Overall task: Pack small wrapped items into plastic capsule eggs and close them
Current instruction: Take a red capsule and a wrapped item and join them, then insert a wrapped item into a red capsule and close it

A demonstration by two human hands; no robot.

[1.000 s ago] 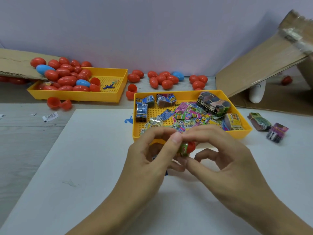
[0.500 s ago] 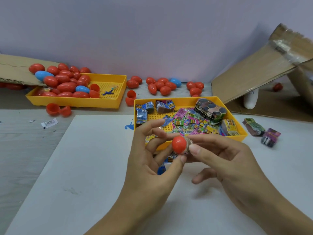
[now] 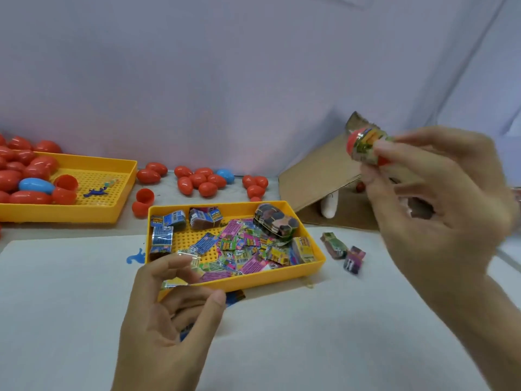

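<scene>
Two hands (image 3: pixel 439 198) (image 3: pixel 169 314) apart — bare white mat (image 3: pixel 310 342) between.

Two yellow trays (image 3: pixel 128 190) (image 3: pixel 315 249) are showing, left and centre. Two blue eggs (image 3: pixel 36 185) (image 3: pixel 225 175) are sitting among many red eggs (image 3: pixel 207 189), too clustered to count. Two wrapped packets (image 3: pixel 334 244) (image 3: pixel 353 259) are lying right of the centre tray. Two hands (image 3: pixel 166 320) (image 3: pixel 439 210) are showing.

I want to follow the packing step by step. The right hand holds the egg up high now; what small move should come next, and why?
Probably the right hand should carry the red egg on toward the cardboard box and drop it. The egg looks wrapped in a printed label, the hand is raised over the box, and the left hand no longer touches the egg.
</scene>
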